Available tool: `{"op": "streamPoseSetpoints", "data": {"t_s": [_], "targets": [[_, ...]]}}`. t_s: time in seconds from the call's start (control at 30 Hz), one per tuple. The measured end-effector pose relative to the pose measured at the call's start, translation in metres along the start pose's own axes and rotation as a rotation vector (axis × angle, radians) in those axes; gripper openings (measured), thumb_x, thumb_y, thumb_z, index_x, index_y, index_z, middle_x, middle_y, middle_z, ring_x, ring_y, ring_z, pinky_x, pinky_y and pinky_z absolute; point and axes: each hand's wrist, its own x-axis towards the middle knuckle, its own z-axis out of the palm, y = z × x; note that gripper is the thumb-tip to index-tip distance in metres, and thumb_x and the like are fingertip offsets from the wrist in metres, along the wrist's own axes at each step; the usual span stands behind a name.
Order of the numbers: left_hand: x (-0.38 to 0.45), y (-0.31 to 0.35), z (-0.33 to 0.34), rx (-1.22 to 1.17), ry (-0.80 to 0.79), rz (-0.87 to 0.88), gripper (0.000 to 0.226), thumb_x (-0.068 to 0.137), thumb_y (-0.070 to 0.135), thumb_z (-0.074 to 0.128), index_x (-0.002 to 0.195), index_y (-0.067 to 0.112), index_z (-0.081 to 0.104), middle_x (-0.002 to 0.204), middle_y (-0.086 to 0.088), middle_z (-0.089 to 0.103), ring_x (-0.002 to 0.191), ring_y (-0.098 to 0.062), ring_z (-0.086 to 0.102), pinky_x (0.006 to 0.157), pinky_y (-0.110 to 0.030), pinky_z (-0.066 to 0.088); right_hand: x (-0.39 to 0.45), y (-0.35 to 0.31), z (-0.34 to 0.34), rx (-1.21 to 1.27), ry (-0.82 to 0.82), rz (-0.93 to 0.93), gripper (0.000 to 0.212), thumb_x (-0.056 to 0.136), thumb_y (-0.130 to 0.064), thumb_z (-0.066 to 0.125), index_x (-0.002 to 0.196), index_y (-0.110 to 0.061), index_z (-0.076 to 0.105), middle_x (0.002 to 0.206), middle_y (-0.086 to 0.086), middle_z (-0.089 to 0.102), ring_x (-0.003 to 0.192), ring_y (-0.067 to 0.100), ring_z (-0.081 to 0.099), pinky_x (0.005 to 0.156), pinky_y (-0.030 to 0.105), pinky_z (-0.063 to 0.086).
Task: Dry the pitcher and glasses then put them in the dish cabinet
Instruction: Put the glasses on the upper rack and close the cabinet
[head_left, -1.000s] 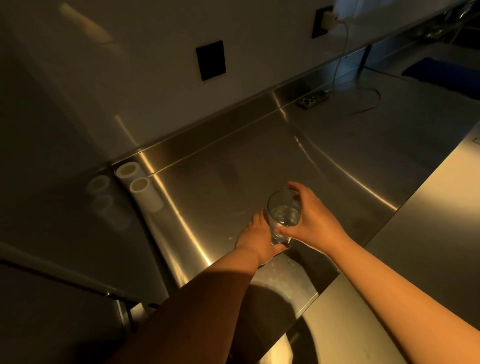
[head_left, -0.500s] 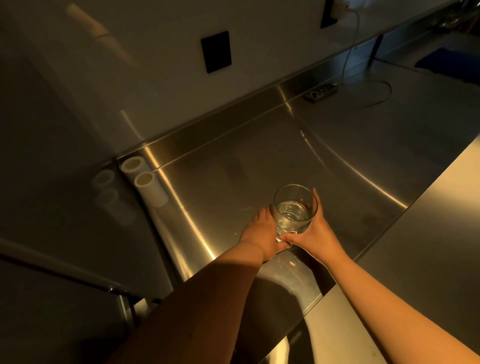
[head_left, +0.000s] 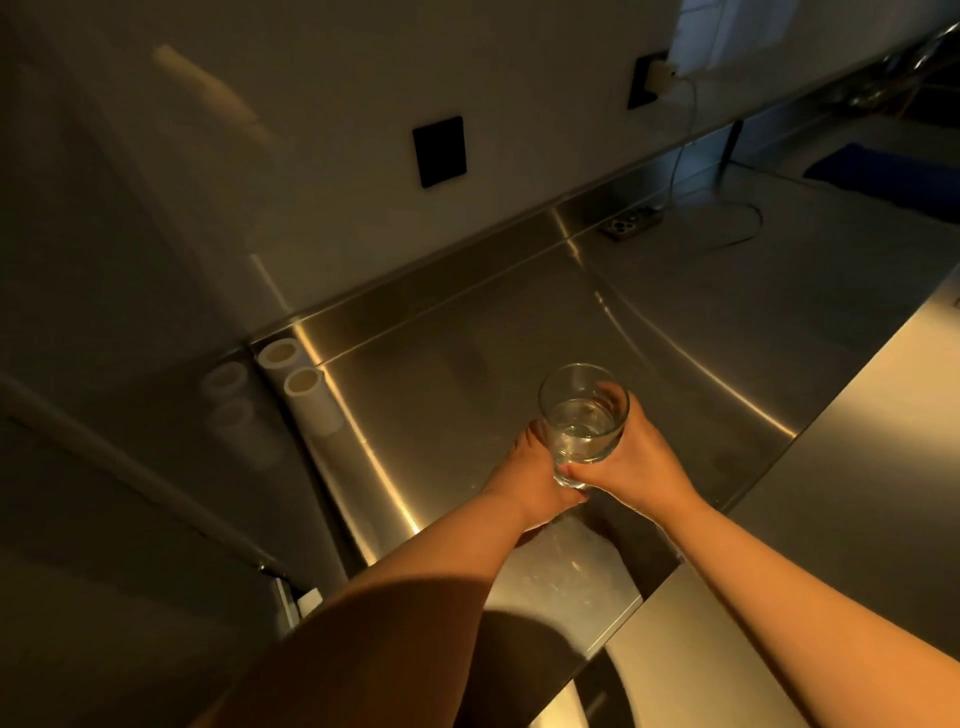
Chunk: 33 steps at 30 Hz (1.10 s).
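A clear drinking glass (head_left: 583, 415) is held upright above the steel counter (head_left: 467, 384), mouth toward me. My right hand (head_left: 634, 462) grips it around the side and base, fingers wrapped behind it. My left hand (head_left: 530, 480) lies just left of the glass base, fingers stretched forward, touching the base area. How it holds the glass is hidden. No pitcher or cloth is in view.
Two white rolls (head_left: 306, 392) lie at the counter's back-left corner. A power strip (head_left: 631, 222) with a cable sits by the backsplash. A blue cloth (head_left: 883, 174) lies far right. A raised steel surface (head_left: 857, 467) borders the right.
The glass has risen slightly and tipped its mouth more toward me. My right hand has shifted lower around it; my left hand stays by its base.
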Motion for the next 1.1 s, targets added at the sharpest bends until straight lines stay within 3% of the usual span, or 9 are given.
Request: {"op": "streamPoseSetpoints", "data": {"t_s": [0.27, 0.43, 0.5, 0.6, 0.7, 0.8, 0.87, 0.97, 1.1], "targets": [[-0.082, 0.081, -0.05, -0.535, 0.083, 0.101, 0.083, 0.076, 0.017, 0.072, 0.14, 0.028, 0.02, 0.135, 0.0, 0.045, 0.121, -0.016, 0.05, 0.094, -0.027, 0.045, -0.038, -0.103, -0.073, 0.028, 0.024, -0.146, 0.093, 0.048, -0.025, 0.089, 0.126, -0.031, 0.038, 0.109, -0.022, 0.053, 0.101, -0.005, 0.054, 0.076, 0.011, 0.044], [-0.176, 0.113, -0.096, -1.722, -0.201, 0.042, 0.045, 0.076, 0.007, 0.047, 0.12, 0.001, 0.056, 0.12, -0.023, 0.06, 0.121, -0.037, 0.05, 0.112, -0.045, 0.031, -0.097, -0.181, -0.104, -0.048, -0.064, -0.276, 0.092, 0.051, -0.023, 0.089, 0.128, -0.032, 0.039, 0.113, -0.02, 0.056, 0.1, -0.014, 0.052, 0.078, 0.005, 0.044], [-0.211, 0.117, -0.105, -1.919, -0.255, 0.026, 0.047, 0.087, 0.02, 0.038, 0.122, -0.007, 0.057, 0.125, -0.03, 0.057, 0.122, -0.042, 0.049, 0.112, -0.051, 0.026, -0.129, -0.212, -0.107, -0.029, -0.092, -0.306, 0.089, 0.053, -0.021, 0.089, 0.127, -0.031, 0.042, 0.113, -0.016, 0.059, 0.1, -0.01, 0.056, 0.08, 0.01, 0.047], [-0.27, 0.122, -0.119, -2.002, -0.337, 0.091, 0.052, 0.096, 0.036, 0.033, 0.127, 0.001, 0.057, 0.129, -0.028, 0.055, 0.122, -0.042, 0.049, 0.109, -0.054, 0.03, -0.182, -0.257, -0.1, 0.009, -0.139, -0.357, 0.084, 0.054, -0.02, 0.089, 0.124, -0.034, 0.045, 0.109, -0.015, 0.063, 0.099, -0.005, 0.059, 0.08, 0.015, 0.05], [-0.336, 0.129, -0.137, -1.95, -0.324, 0.149, 0.05, 0.094, 0.035, 0.039, 0.103, 0.0, 0.072, 0.112, -0.023, 0.066, 0.099, -0.035, 0.064, 0.1, -0.047, 0.04, -0.233, -0.297, -0.084, 0.058, -0.215, -0.402, 0.083, 0.052, -0.022, 0.089, 0.122, -0.036, 0.047, 0.104, -0.016, 0.066, 0.095, -0.004, 0.062, 0.079, 0.018, 0.052], [-0.403, 0.125, -0.156, -1.901, -0.334, 0.238, 0.03, 0.081, 0.024, 0.066, 0.096, -0.001, 0.072, 0.104, -0.017, 0.064, 0.097, -0.022, 0.051, 0.103, -0.039, 0.033, -0.277, -0.336, -0.066, 0.028, -0.299, -0.464, 0.09, 0.043, -0.042, 0.086, 0.122, -0.042, 0.044, 0.107, -0.022, 0.064, 0.097, -0.005, 0.061, 0.078, 0.019, 0.053], [-0.443, 0.12, -0.166, -1.863, -0.25, 0.225, 0.034, 0.069, 0.017, 0.076, 0.096, -0.002, 0.071, 0.102, -0.017, 0.063, 0.098, -0.022, 0.046, 0.101, -0.039, 0.034, -0.304, -0.36, -0.052, 0.067, -0.37, -0.502, 0.088, 0.047, -0.038, 0.089, 0.123, -0.04, 0.044, 0.107, -0.025, 0.063, 0.097, -0.006, 0.061, 0.075, 0.014, 0.051], [-0.499, 0.106, -0.175, -1.91, -0.091, 0.178, 0.044, 0.082, 0.038, 0.055, 0.089, 0.0, 0.075, 0.099, -0.021, 0.068, 0.088, -0.032, 0.064, 0.088, -0.045, 0.046, -0.343, -0.392, -0.031, 0.139, -0.51, -0.57, 0.067, 0.057, -0.016, 0.083, 0.112, -0.035, 0.048, 0.1, -0.027, 0.065, 0.093, -0.006, 0.062, 0.069, 0.008, 0.048], [-0.557, 0.08, -0.184, -1.975, 0.062, 0.175, 0.055, 0.089, 0.049, 0.048, 0.092, 0.002, 0.075, 0.1, -0.02, 0.07, 0.082, -0.035, 0.069, 0.081, -0.046, 0.052, -0.383, -0.42, -0.001, 0.193, -0.627, -0.616, 0.063, 0.054, -0.021, 0.078, 0.106, -0.038, 0.046, 0.093, -0.034, 0.064, 0.089, -0.011, 0.061, 0.066, 0.004, 0.045]]}}
